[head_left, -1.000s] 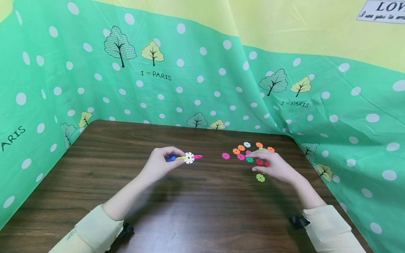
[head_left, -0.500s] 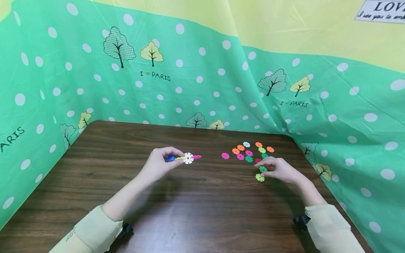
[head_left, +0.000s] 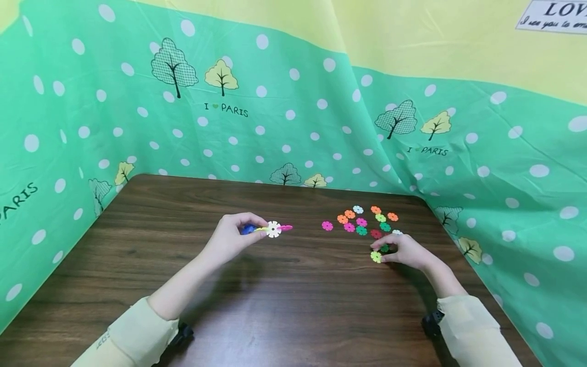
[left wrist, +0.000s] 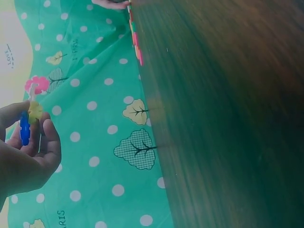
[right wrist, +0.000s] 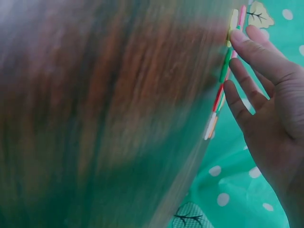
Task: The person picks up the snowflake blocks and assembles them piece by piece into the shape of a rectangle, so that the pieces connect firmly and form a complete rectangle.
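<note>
My head view looks forward and down over the table (head_left: 293,306); my wrist views sit low, tipped sideways, all catching the green curtain (head_left: 275,102).

Vertical clearance exists beneath the left hand (head_left: 231,235), which holds a string of flower pieces (head_left: 273,229) above the table (head_left: 275,311). The near tabletop gives a wide passage between the forearms (head_left: 185,285). A narrower lane runs between the string's pink end and the lone pink flower (head_left: 327,226). To the right, flat scattered flowers (head_left: 362,223) form a low obstacle, with small gaps between several of them. The right hand (head_left: 407,250) blocks access to this group from the near right, its thumb at the edge of the lime flower (head_left: 376,257). The curtain (head_left: 293,127) bounds the far side and both lateral sides.
</note>
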Tool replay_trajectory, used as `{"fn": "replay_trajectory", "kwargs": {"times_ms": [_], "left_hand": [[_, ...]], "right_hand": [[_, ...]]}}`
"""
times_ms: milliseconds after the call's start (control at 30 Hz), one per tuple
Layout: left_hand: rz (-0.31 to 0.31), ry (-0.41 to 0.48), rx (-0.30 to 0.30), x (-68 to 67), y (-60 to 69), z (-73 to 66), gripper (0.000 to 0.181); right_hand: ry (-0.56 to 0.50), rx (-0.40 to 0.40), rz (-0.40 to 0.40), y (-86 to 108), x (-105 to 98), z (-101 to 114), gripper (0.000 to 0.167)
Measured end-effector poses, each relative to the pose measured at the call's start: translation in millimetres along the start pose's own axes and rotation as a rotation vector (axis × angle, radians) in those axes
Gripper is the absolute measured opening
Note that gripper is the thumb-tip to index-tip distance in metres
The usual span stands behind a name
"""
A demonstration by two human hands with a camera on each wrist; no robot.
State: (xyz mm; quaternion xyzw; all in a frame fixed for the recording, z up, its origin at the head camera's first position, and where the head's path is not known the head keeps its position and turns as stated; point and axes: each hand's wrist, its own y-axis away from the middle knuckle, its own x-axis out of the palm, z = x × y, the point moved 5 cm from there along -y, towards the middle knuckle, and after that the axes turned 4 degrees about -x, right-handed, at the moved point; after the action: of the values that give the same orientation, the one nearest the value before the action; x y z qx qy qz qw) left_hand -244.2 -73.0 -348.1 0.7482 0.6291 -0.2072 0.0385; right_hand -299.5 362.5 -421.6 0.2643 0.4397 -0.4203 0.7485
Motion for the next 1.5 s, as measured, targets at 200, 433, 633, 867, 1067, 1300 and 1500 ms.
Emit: {"fn": "replay_trajectory", "kwargs": {"times_ms": [200,433,633,867,1067,1300,1500], "left_hand": [[0.004,-0.001,-0.003,1.2,1.1,-0.4,0.015],[0.008,0.011,0.005,2.9,0.1,0.2,0.018],[0.007,0.018,0.002,2.5,-0.1,0.0,0.019],[0.001,0.011,-0.008,1.7,-0.6,1.2,0.019],[0.004,0.022,-0.004,1.7,-0.3,1.1,0.021],[0.009,0.029,0.003,2.2,-0.1,-1.6,0.017],[0.014,0.018,0.004,2.6,-0.5,-3.0,0.019]], "right_hand": [[0.044,-0.008,-0.005,-5.0,-0.9,5.3,0.035],[0.063,-0.024,-0.018,-5.1,-2.9,7.2,0.031],[0.042,-0.024,0.008,-6.5,-4.7,11.2,0.019],[0.021,0.006,0.015,-8.3,-9.2,27.8,0.013],[0.024,-0.044,-0.031,-13.4,-17.9,44.2,0.013],[0.011,-0.062,-0.110,-20.6,-29.8,69.2,0.013],[0.030,-0.110,-0.189,-27.7,-38.4,92.1,0.015]]}}
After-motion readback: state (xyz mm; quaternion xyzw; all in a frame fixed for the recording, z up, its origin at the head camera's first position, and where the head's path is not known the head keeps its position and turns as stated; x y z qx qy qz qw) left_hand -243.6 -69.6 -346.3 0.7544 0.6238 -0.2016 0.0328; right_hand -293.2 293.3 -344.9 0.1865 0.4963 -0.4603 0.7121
